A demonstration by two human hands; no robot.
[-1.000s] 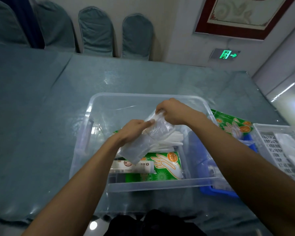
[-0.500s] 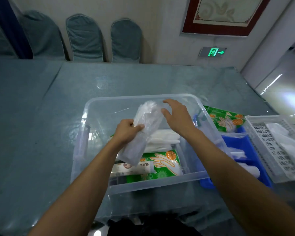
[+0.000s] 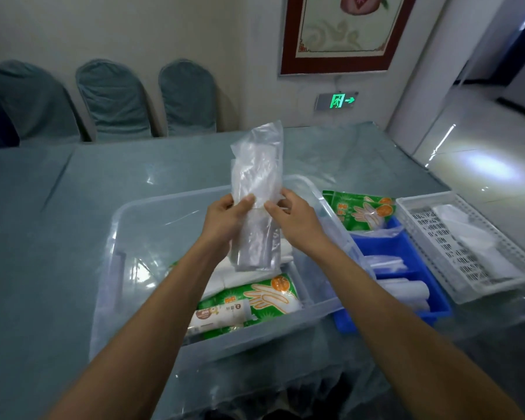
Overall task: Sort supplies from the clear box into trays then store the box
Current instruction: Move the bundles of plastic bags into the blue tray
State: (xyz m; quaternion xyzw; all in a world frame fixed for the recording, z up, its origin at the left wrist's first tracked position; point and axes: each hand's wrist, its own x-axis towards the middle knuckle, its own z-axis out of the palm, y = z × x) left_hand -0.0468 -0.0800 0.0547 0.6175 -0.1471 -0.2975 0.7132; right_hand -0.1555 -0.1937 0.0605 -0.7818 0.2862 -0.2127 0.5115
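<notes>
Both hands on one clear plastic packet, upright above the clear box.

Our left hand (image 3: 225, 216) and right hand (image 3: 291, 218) pinch the plastic packet (image 3: 256, 195) at its middle, thumbs in front, fingers curled behind. We judge it light, limp and slippery: the film creases, so it is best held mid-length, not by the floppy top. Below, in the clear box (image 3: 128, 268), a green glove pack (image 3: 264, 295). Blue tray (image 3: 406, 247) and white basket (image 3: 467, 268) lie just beside, to our right.
</notes>
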